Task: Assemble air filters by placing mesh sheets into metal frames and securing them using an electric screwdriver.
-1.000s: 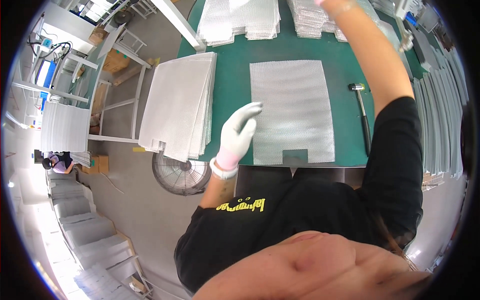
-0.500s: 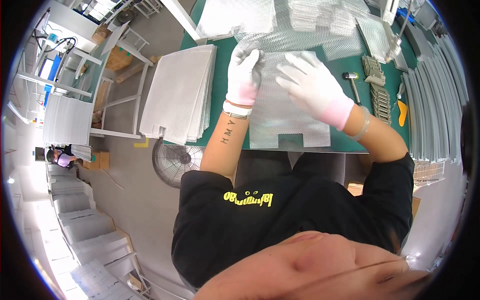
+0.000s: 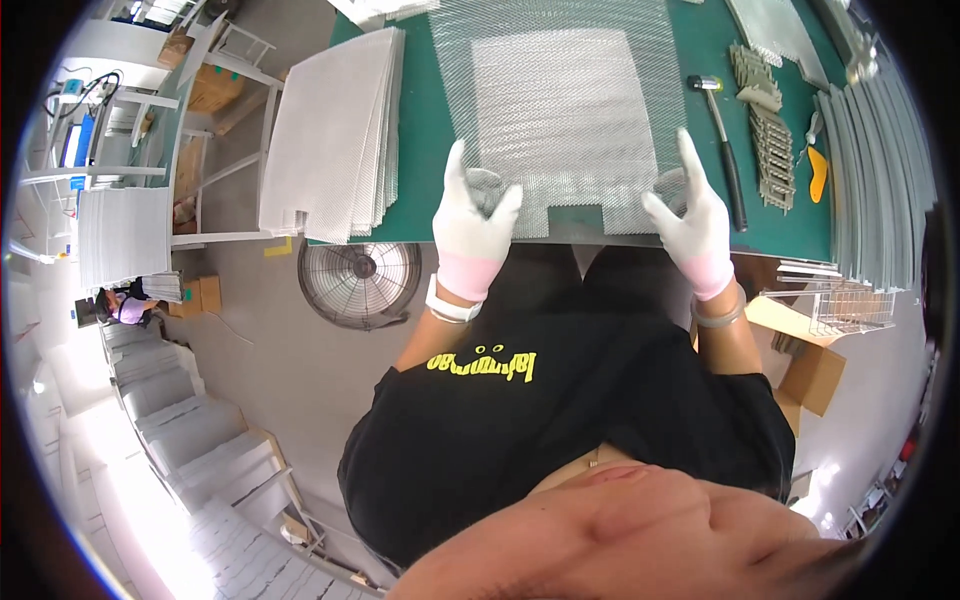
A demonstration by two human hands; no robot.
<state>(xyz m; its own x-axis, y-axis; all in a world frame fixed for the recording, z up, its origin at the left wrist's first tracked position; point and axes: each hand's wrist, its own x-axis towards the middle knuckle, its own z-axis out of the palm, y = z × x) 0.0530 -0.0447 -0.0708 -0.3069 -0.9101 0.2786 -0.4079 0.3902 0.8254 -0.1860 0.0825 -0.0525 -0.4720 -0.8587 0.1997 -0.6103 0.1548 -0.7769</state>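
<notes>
A wide see-through metal mesh sheet (image 3: pixel 455 80) spans the space between my hands, over the table. My left hand (image 3: pixel 472 225), in a white glove with a pink cuff, grips its near left side, thumb on top and fingers showing greyed through the mesh. My right hand (image 3: pixel 697 228), gloved alike, grips the near right side the same way, index finger along the edge. Beneath lies a smaller pale mesh sheet (image 3: pixel 565 100), with a notched near edge at the table's front. Whether the two sheets touch I cannot tell.
On the green table (image 3: pixel 420 150) a stack of mesh sheets (image 3: pixel 330 130) stands left. To the right lie a hammer (image 3: pixel 722 140), a row of metal pieces (image 3: pixel 772 160), a yellow-handled tool (image 3: pixel 818 175) and many grey strips (image 3: pixel 870 190). A floor fan (image 3: pixel 360 275) stands below left.
Both hands have come nearer to me and spread apart. The wide mesh sheet, which lay farther back, is now held between them above the notched sheet. My view has shifted too.
</notes>
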